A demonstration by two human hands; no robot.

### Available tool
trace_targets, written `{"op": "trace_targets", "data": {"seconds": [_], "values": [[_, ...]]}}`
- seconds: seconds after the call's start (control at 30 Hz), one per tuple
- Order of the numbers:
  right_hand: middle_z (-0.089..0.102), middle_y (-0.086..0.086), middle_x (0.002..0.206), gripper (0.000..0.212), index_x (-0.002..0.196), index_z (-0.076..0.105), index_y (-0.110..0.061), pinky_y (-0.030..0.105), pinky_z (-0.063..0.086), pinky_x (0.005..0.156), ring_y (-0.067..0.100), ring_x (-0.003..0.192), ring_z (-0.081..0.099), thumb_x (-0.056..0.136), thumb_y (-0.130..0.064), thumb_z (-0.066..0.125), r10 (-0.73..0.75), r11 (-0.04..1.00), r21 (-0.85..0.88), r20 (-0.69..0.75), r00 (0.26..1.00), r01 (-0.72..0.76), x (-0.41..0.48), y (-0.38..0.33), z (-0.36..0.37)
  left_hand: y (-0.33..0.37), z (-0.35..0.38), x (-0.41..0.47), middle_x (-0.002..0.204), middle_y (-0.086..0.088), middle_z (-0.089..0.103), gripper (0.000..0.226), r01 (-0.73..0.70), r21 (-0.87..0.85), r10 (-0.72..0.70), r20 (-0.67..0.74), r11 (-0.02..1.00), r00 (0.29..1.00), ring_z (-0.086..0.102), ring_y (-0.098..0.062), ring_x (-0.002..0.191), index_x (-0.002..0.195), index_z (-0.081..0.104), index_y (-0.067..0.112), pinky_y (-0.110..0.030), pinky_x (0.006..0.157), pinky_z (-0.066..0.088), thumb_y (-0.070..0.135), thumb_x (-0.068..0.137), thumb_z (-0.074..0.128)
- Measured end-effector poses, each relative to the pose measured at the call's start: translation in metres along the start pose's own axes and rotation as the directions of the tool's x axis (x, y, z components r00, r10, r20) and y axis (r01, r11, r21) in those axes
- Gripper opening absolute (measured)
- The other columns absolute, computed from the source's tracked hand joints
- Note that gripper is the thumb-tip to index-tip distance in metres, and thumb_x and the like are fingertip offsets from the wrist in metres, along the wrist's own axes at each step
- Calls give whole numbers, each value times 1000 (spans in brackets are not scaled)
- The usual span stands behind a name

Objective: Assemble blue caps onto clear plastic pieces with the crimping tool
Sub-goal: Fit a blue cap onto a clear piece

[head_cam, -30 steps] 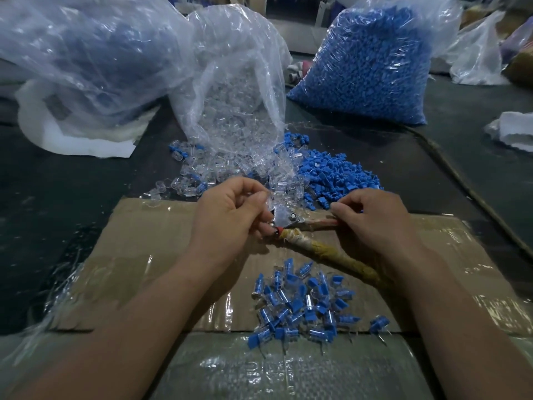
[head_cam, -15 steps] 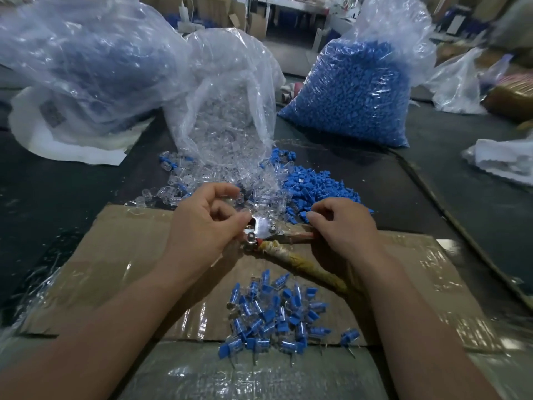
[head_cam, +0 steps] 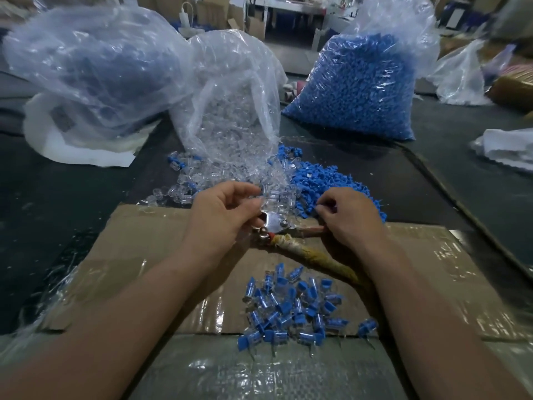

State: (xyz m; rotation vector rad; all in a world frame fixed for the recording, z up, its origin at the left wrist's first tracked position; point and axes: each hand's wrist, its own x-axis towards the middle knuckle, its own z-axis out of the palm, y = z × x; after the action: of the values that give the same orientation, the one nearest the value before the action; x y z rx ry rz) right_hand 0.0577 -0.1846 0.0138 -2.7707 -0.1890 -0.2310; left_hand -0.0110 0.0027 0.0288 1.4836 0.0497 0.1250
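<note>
Gripping metal crimping tool with tape-wrapped handles [head_cam: 277, 224] in my right hand [head_cam: 350, 217]; my left hand [head_cam: 222, 217] pinches its silver head.

Dark table [head_cam: 72, 215] w/ cardboard [head_cam: 138, 249], bags [head_cam: 360, 90], loose blue caps [head_cam: 326, 183]

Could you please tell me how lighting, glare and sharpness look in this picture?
Head view: dim overall; glare streaks on the taped cardboard and clear bag; wide-angle bending toward the edges; far room blurred; left hand and right hand at the crimping tool fairly sharp.
</note>
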Motion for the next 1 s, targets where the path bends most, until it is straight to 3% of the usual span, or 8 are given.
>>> {"op": "trace_targets", "data": {"seconds": [0.1,0.17,0.27,0.47,0.63,0.8,1.0], "values": [[56,-12,89,14,102,63,-19,20,38,76,5,82,50,90,-17,56,3,969,247,-118,993,26,-8,-2,-10,-3,-3,3,69,-6,62,20,-60,20,61,-8,998,998,63,-7,55,81,62,16,-14,50,49,-3,82,59],[59,-18,80,10,90,64,-26,12,40,66,0,74,55,88,-18,59,-7,919,389,-156,988,68,-14,-9,-18,-2,-5,5,67,-2,63,21,-92,32,92,-11,995,996,64,-9,57,79,62,18,-15,52,48,-3,82,60],[64,-12,73,20,75,60,-34,12,48,63,-1,71,60,82,-16,66,-44,808,576,-146,988,121,-30,-29,-21,-2,-4,5,70,-4,62,21,-106,56,105,23,993,994,64,-10,58,80,61,18,-15,54,49,-3,81,61],[68,-11,70,20,76,67,-29,13,50,63,3,66,63,76,-10,70,-56,623,757,-209,976,198,-45,-53,-17,-1,-1,0,67,-8,66,16,-77,51,76,24,996,997,67,-14,57,82,61,13,-18,53,52,-1,77,67],[68,-7,72,24,72,64,-29,16,52,59,9,61,65,77,-6,69,-90,615,758,-207,974,218,-49,-57,-16,0,-2,0,69,-15,66,13,-131,110,129,25,985,991,68,-15,59,77,60,12,-19,56,54,2,76,68],[64,-13,63,27,71,61,-35,15,52,59,5,62,64,78,-9,69,-144,708,645,-265,953,287,-53,-60,-14,-2,-2,-1,66,-5,68,23,-210,242,209,33,947,977,68,-12,62,74,61,24,-21,60,55,3,74,72],[63,-11,62,24,68,59,-33,18,53,57,6,60,63,78,-13,68,-113,717,653,-236,965,243,-52,-59,-11,-4,0,-4,72,5,69,28,-247,301,233,83,921,969,67,-10,65,74,62,30,-18,63,55,3,75,71]]}}
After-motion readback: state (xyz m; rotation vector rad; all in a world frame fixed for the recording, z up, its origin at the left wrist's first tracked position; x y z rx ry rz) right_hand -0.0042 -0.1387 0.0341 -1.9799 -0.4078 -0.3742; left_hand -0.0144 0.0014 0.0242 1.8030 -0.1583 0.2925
